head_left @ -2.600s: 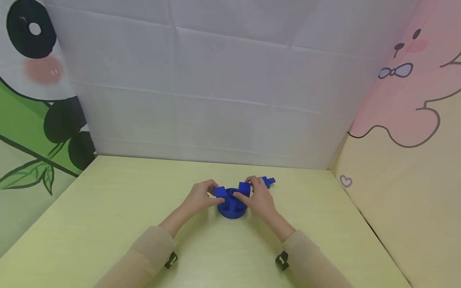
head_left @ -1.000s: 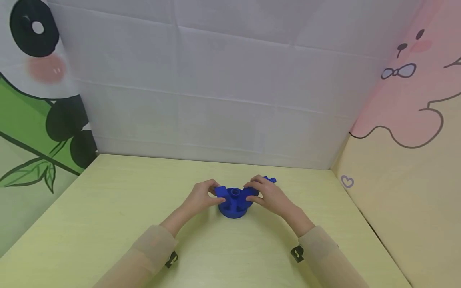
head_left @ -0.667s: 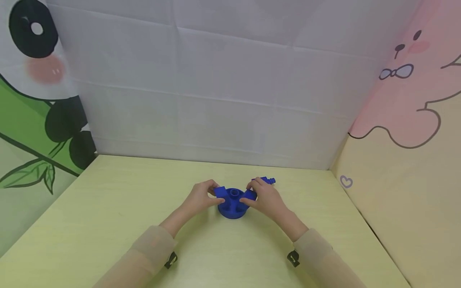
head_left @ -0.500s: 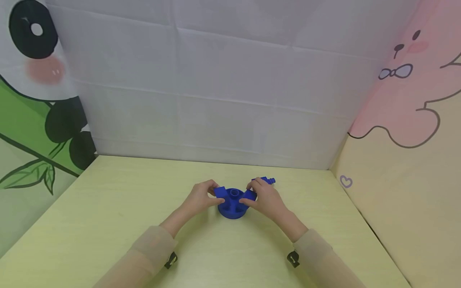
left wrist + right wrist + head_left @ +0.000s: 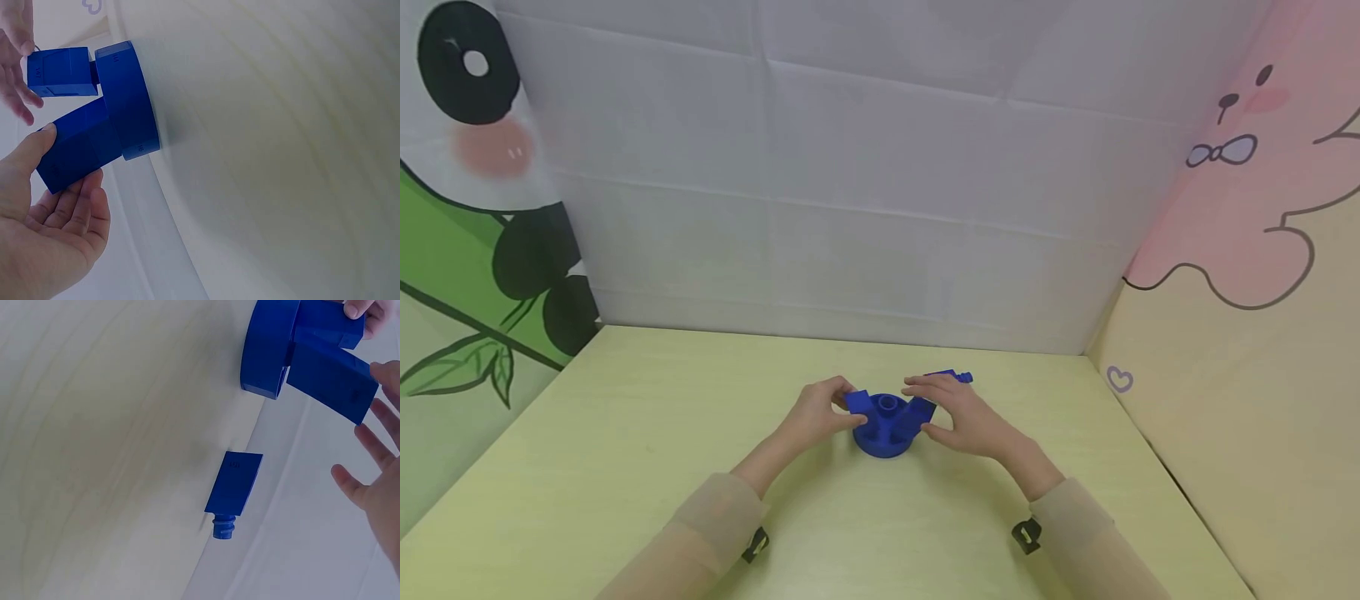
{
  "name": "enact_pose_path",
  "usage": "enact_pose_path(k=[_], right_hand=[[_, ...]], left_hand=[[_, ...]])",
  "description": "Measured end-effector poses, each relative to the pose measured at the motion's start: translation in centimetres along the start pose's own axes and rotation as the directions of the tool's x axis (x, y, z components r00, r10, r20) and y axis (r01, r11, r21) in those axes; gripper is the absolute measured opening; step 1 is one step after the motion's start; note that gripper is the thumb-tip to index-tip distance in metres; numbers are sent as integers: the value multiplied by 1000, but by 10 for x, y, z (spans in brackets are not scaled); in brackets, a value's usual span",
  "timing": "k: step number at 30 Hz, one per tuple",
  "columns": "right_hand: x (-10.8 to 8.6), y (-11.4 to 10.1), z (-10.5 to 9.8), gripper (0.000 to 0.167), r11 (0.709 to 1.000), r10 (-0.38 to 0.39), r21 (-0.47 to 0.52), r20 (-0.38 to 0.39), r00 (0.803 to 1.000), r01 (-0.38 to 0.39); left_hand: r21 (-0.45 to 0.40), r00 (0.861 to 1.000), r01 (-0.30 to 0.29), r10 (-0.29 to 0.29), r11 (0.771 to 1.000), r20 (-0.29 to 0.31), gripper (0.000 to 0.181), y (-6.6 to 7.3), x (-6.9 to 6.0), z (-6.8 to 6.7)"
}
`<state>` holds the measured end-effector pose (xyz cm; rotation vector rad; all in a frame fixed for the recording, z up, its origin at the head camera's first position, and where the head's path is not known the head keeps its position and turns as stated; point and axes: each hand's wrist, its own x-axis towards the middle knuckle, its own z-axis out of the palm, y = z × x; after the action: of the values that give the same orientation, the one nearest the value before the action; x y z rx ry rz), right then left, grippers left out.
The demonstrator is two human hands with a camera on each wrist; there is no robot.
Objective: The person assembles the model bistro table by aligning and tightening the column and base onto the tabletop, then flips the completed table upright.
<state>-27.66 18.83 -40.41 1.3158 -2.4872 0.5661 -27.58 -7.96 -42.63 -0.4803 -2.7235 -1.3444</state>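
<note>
A round blue base [image 5: 882, 447] with a ringed hub in its middle stands on the table. Two box-shaped blue blocks rise from it, leaning outward: the left block [image 5: 857, 402] and the right block [image 5: 922, 407]. My left hand [image 5: 817, 410] pinches the left block between thumb and fingers. Around the right block my right hand [image 5: 968, 415] is spread, fingers loose. In the right wrist view, one digit lies at that block's outer corner; whether it touches is unclear. The left wrist view shows the base [image 5: 130, 103] from the side, with a gap under the right block [image 5: 59, 72].
A third blue block [image 5: 234, 484] with a ribbed peg [image 5: 223, 527] lies on the table [image 5: 625, 467] behind my right hand. A pale cloth wall [image 5: 850, 208] closes off the back. Printed cartoon panels stand at left [image 5: 445, 250] and right [image 5: 1262, 217].
My right hand has turned the right block to lean outward on the base, then loosened its grip and drawn back slightly right. My left hand has kept its pinch throughout.
</note>
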Motion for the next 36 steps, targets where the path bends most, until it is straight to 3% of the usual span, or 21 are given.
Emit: enact_pose_path(k=[4, 9, 14, 19, 29, 36], right_hand=[[-1, 3, 1, 44, 995, -79, -58, 14, 997, 80], [-2, 4, 2, 38, 994, -80, -71, 33, 996, 83], [-1, 2, 4, 38, 998, -24, -63, 41, 999, 27], [3, -4, 10, 37, 992, 88, -92, 36, 996, -84], [14, -22, 22, 41, 967, 209, -137, -56, 976, -215], [12, -22, 19, 56, 977, 203, -63, -2, 979, -203]], left_hand=[[0, 1000, 2, -2, 1000, 0, 33, 1, 0, 0], [1, 1000, 5, -5, 1000, 1, 33, 0, 0, 0], [4, 1000, 6, -6, 1000, -7, 33, -3, 0, 1], [-1, 1000, 17, -17, 1000, -4, 33, -3, 0, 1], [5, 1000, -2, 3, 1000, -8, 33, -3, 0, 0], [5, 1000, 5, -5, 1000, -2, 33, -2, 0, 0]])
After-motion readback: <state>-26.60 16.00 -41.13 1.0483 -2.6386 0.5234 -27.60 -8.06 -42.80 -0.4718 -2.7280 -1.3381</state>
